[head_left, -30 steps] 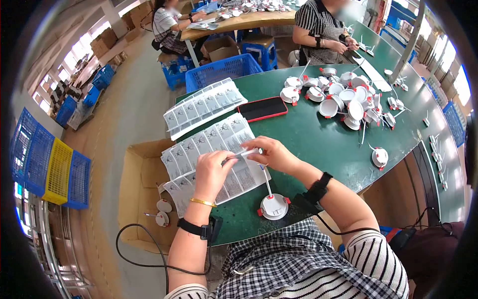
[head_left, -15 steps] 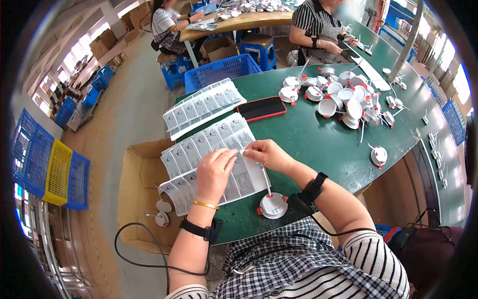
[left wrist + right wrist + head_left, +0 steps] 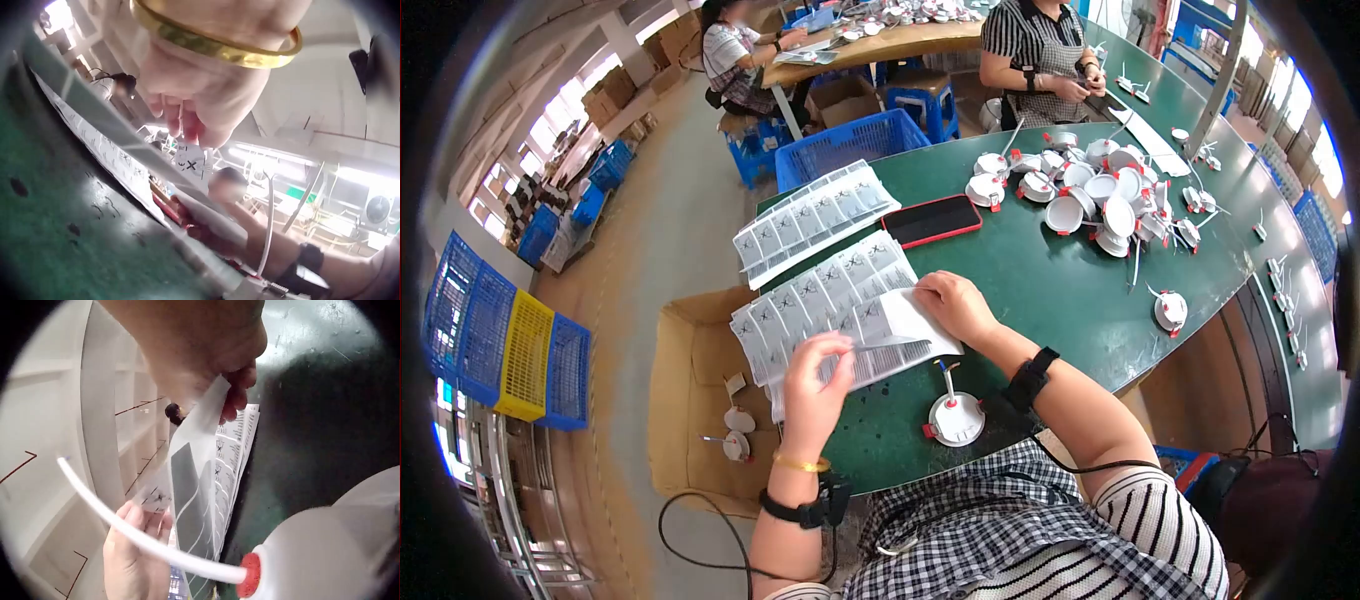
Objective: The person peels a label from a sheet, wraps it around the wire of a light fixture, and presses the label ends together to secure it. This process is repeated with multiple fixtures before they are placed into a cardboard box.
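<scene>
Left hand (image 3: 815, 375) pinches a small label (image 3: 190, 164) in its fingertips, just above the label sheet (image 3: 840, 290). The right hand (image 3: 956, 305) grips that sheet's right edge, and the sheet lies on the near left part of the green table (image 3: 1040, 290). Just nearer than the sheet stands a white downlight (image 3: 956, 418) with its wire upright; a second sheet (image 3: 815, 215) and a red phone (image 3: 931, 220) lie farther off, with a heap of downlights (image 3: 1100, 190) at far right.
</scene>
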A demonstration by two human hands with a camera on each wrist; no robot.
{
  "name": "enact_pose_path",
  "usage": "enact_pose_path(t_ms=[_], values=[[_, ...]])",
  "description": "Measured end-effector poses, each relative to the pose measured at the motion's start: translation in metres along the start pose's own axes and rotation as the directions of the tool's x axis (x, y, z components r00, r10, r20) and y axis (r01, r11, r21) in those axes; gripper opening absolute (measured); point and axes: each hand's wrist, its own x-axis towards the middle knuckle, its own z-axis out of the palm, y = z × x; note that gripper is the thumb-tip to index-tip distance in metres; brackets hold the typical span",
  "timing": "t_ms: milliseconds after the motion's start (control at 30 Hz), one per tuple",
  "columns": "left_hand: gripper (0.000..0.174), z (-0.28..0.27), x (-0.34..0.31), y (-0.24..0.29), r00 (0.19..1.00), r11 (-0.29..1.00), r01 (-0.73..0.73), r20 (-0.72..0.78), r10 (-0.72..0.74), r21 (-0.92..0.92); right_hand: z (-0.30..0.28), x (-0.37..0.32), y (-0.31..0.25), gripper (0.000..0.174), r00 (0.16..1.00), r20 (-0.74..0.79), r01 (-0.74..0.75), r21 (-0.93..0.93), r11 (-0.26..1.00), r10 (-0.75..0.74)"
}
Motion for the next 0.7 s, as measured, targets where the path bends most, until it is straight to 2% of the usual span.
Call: enact_pose_path(t_ms=[33, 100, 133, 167, 200, 233, 267, 300, 367, 400, 433, 467, 500, 533, 567, 633, 667, 700], values=[[0.008, -0.009, -0.009, 0.000, 0.993, 0.986, 0.114, -0.017, -0.117, -0.119, 0.000, -0.001, 0.002, 0.016, 0.999, -0.027, 0.033, -0.071, 0.997, -0.035], [0.005, -0.030, -0.026, 0.000, 0.964, 0.911, 0.248, -0.013, -0.267, -0.329, 0.001, -0.003, 0.005, 0.016, 0.998, -0.052, 0.019, -0.109, 0.994, -0.025], [0.008, -0.039, -0.030, 0.009, 0.951, 0.867, 0.277, -0.013, -0.310, -0.414, 0.001, -0.004, 0.008, 0.016, 0.998, -0.066, 0.006, -0.116, 0.993, -0.014], [0.008, -0.046, -0.035, 0.012, 0.948, 0.869, 0.282, -0.021, -0.318, -0.407, 0.001, -0.006, 0.011, 0.016, 0.997, -0.078, -0.009, -0.123, 0.992, 0.000], [0.008, -0.052, -0.038, 0.014, 0.913, 0.786, 0.348, -0.004, -0.407, -0.511, -0.007, -0.006, 0.009, 0.021, 1.000, -0.021, -0.023, -0.103, 0.994, 0.021], [0.008, -0.057, -0.042, 0.016, 0.872, 0.686, 0.400, 0.024, -0.488, -0.607, -0.014, -0.010, 0.003, 0.035, 0.999, -0.052, 0.001, -0.124, 0.992, -0.007], [0.009, -0.056, -0.045, 0.020, 0.869, 0.631, 0.387, 0.036, -0.494, -0.673, -0.020, -0.011, 0.000, 0.039, 0.985, -0.141, 0.073, -0.162, 0.984, -0.097], [0.009, -0.055, -0.047, 0.027, 0.863, 0.628, 0.394, 0.035, -0.504, -0.671, -0.025, -0.014, -0.005, 0.043, 0.957, -0.223, 0.137, -0.205, 0.969, -0.183], [0.009, -0.050, -0.048, 0.043, 0.868, 0.367, 0.387, 0.200, -0.454, -0.846, -0.056, -0.033, -0.042, 0.041, 0.975, -0.157, 0.152, -0.057, 0.987, -0.159], [0.013, -0.046, -0.051, 0.049, 0.881, 0.292, 0.373, 0.237, -0.409, -0.881, -0.072, -0.047, -0.059, 0.036, 0.997, -0.040, 0.071, 0.125, 0.990, -0.067], [0.013, -0.043, -0.055, 0.054, 0.877, 0.283, 0.382, 0.249, -0.410, -0.880, -0.081, -0.064, -0.067, 0.036, 0.998, -0.039, 0.060, 0.119, 0.991, -0.055], [0.013, -0.038, -0.058, 0.059, 0.880, 0.187, 0.397, 0.315, -0.356, -0.898, -0.088, -0.082, -0.073, 0.035, 0.995, 0.099, -0.044, 0.367, 0.929, 0.008], [0.014, -0.033, -0.062, 0.063, 0.877, 0.088, 0.419, 0.378, -0.296, -0.904, -0.093, -0.099, -0.077, 0.035, 0.969, 0.244, -0.176, 0.577, 0.798, 0.038], [0.014, -0.028, -0.068, 0.068, 0.873, 0.011, 0.432, 0.415, -0.256, -0.902, -0.097, -0.114, -0.080, 0.038, 0.941, 0.338, -0.241, 0.610, 0.755, 0.027], [0.014, -0.022, -0.073, 0.070, 0.865, 0.000, 0.447, 0.432, -0.256, -0.895, -0.093, -0.129, -0.078, 0.043, 0.927, 0.376, -0.277, 0.646, 0.712, 0.020], [0.013, -0.009, -0.081, 0.072, 0.848, -0.134, 0.500, 0.515, -0.121, -0.855, -0.089, -0.148, -0.078, 0.048, 0.889, 0.458, -0.346, 0.699, 0.626, -0.020], [0.012, -0.003, -0.085, 0.075, 0.830, -0.109, 0.521, 0.533, -0.165, -0.846, -0.091, -0.154, -0.081, 0.052, 0.844, 0.536, -0.470, 0.716, 0.516, 0.025], [0.012, 0.001, -0.088, 0.077, 0.827, -0.114, 0.527, 0.539, -0.161, -0.842, -0.091, -0.160, -0.082, 0.053, 0.826, 0.560, -0.528, 0.725, 0.442, 0.068]])
